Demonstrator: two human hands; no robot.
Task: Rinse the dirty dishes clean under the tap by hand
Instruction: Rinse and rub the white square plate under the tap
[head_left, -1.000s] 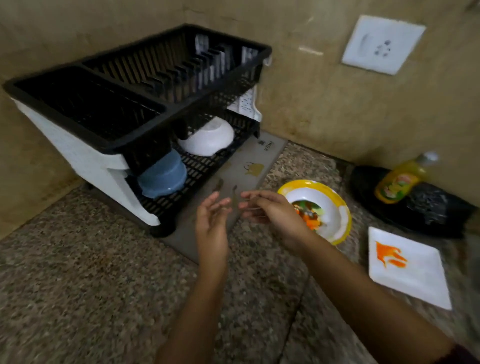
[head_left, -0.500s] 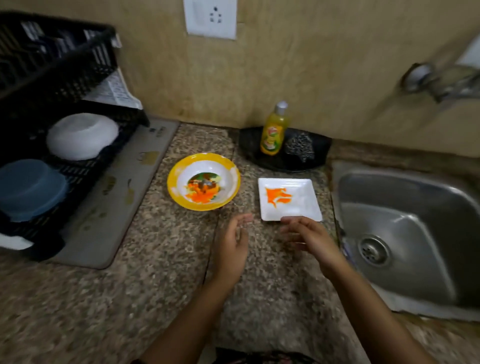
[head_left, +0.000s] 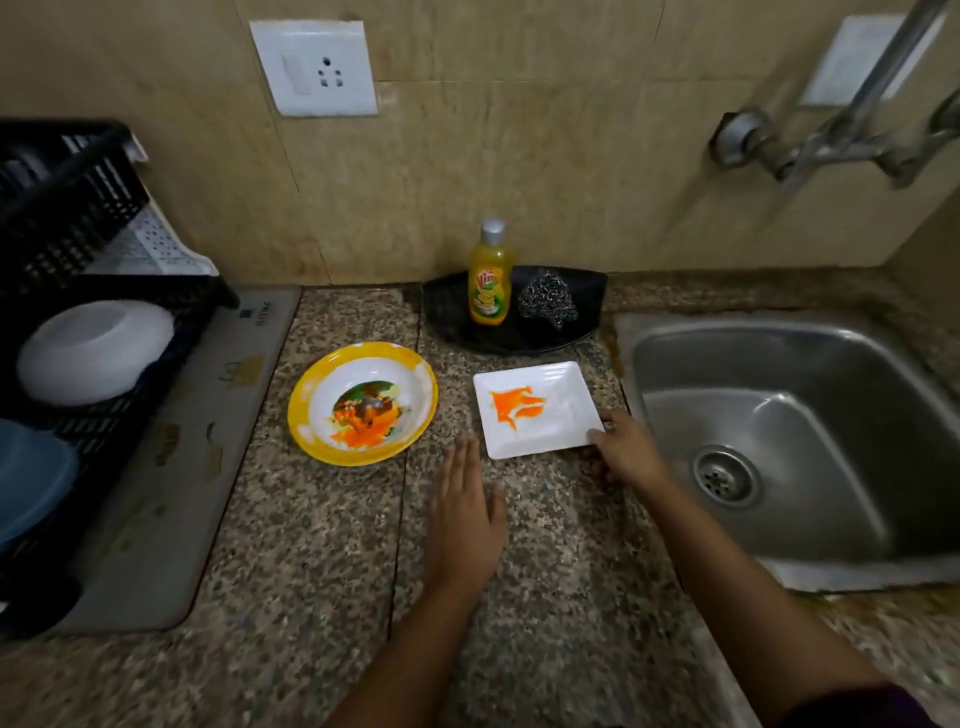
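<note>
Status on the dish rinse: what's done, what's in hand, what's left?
Possibly done: a white bowl and a blue bowl sit upturned in the black dish rack. In hand: the right hand touches the corner of the square white plate with an orange smear; no firm grip visible. The left hand is open. Left: that plate and the yellow-rimmed bowl, both soiled; steel sink looks dry.

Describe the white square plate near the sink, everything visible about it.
The white square plate is a shallow glossy dish, plastic or melamine by its look, with a raised rim and rounded corners. An orange sauce smear stains its left half; the rest looks clean. It lies flat on the speckled granite counter, slightly rotated, between the yellow-rimmed bowl and the steel sink. The right hand touches its near right corner; whether it grips is unclear.
</note>
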